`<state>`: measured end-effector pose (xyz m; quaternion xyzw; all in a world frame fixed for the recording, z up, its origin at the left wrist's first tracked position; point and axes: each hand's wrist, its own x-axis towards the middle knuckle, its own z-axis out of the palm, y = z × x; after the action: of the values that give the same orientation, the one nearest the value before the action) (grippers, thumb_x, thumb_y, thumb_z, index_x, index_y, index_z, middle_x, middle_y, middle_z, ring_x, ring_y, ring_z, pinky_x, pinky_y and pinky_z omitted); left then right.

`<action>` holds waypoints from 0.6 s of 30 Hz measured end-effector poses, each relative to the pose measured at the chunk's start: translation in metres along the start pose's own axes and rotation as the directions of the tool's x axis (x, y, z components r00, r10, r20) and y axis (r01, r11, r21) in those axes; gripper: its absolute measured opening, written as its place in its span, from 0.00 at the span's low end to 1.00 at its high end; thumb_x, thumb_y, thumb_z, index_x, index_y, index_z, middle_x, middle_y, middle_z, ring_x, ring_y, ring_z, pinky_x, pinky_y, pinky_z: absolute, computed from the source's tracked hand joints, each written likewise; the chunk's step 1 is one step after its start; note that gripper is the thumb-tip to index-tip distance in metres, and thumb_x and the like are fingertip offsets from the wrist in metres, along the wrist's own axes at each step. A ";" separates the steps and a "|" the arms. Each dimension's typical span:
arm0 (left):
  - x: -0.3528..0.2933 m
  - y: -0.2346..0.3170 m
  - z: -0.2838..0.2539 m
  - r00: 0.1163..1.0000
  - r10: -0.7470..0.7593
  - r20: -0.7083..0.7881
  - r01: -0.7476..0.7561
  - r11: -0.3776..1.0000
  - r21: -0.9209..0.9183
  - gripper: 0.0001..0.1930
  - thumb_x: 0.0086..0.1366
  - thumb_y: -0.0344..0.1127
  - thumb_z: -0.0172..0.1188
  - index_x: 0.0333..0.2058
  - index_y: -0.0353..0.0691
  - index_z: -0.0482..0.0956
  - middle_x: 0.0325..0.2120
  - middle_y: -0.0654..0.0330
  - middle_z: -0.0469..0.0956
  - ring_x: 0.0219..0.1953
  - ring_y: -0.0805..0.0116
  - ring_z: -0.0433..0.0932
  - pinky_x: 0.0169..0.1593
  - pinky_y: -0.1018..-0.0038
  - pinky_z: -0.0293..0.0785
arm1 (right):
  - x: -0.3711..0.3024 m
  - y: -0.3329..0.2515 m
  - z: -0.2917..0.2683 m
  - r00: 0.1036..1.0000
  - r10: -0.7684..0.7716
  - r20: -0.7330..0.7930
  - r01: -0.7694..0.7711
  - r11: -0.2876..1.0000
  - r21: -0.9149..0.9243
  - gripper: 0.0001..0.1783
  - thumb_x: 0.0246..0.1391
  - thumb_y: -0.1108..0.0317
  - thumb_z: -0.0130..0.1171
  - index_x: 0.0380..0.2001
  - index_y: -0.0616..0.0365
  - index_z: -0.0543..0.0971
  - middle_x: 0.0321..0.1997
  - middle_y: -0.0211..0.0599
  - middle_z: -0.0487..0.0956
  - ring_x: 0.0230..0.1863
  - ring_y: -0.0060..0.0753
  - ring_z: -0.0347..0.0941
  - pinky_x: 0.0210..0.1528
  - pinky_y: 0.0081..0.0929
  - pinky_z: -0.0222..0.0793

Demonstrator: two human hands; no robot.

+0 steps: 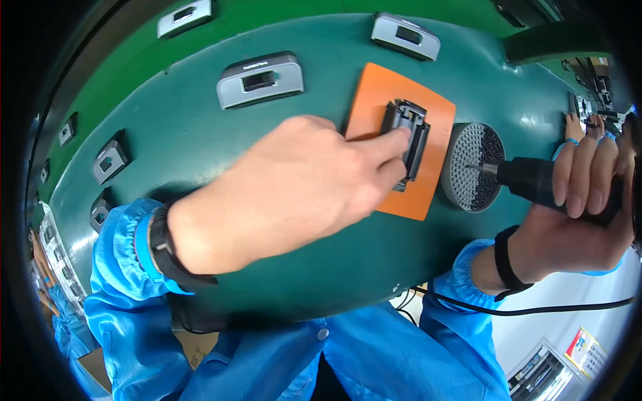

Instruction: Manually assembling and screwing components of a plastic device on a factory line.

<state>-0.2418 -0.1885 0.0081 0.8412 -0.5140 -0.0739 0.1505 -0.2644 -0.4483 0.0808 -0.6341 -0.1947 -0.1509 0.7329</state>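
Note:
My left hand (287, 180) reaches across the bench with its index finger and thumb on a black plastic housing (418, 144), pressing it to an orange mat (374, 100). My palm hides part of the housing's lower end. In my right hand (575, 234) is a black electric screwdriver (528, 179), its fingers wrapped round the grip. The screwdriver's metal bit points left, over a round screw dish (458, 197) beside the mat. Dark screws sit in holes across the dish's right half; its left half shows bare grey holes.
Grey and black devices with window openings stand beyond the mat: one device (262, 80) at centre, another device (406, 37) farther right, several more along the left. A black cable (535, 312) runs below my right wrist. Other people's hands (580, 127) show at the far right.

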 end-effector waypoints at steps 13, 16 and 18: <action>-0.002 0.003 0.018 0.984 0.001 -0.179 0.030 0.985 0.172 0.10 0.59 0.30 0.61 0.39 0.38 0.83 0.52 0.59 0.81 0.22 0.74 0.78 0.25 0.78 0.74 | 0.020 0.063 0.019 0.941 -0.184 0.283 0.182 0.983 0.032 0.21 0.69 0.62 0.34 0.50 0.61 0.75 0.22 0.35 0.65 0.18 0.27 0.61 0.21 0.29 0.62; -0.003 0.005 0.011 0.990 0.023 -0.139 0.001 0.986 0.165 0.19 0.59 0.30 0.61 0.50 0.31 0.78 0.48 0.56 0.81 0.24 0.71 0.81 0.26 0.76 0.75 | 0.015 0.065 0.017 0.935 -0.198 0.293 0.198 0.980 0.030 0.21 0.69 0.63 0.34 0.50 0.61 0.75 0.22 0.35 0.66 0.18 0.27 0.61 0.21 0.29 0.62; -0.005 0.007 0.011 0.994 0.042 -0.101 -0.028 0.990 0.140 0.30 0.59 0.30 0.61 0.61 0.25 0.74 0.45 0.52 0.80 0.25 0.68 0.84 0.28 0.75 0.77 | 0.012 0.064 0.018 0.928 -0.212 0.307 0.217 0.976 0.019 0.21 0.69 0.63 0.34 0.50 0.60 0.75 0.22 0.34 0.66 0.17 0.27 0.61 0.22 0.30 0.63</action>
<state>-0.2528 -0.1893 -0.0007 0.8433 -0.5240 0.0084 0.1193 -0.2256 -0.4208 0.0332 -0.6304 -0.3732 -0.1314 0.6679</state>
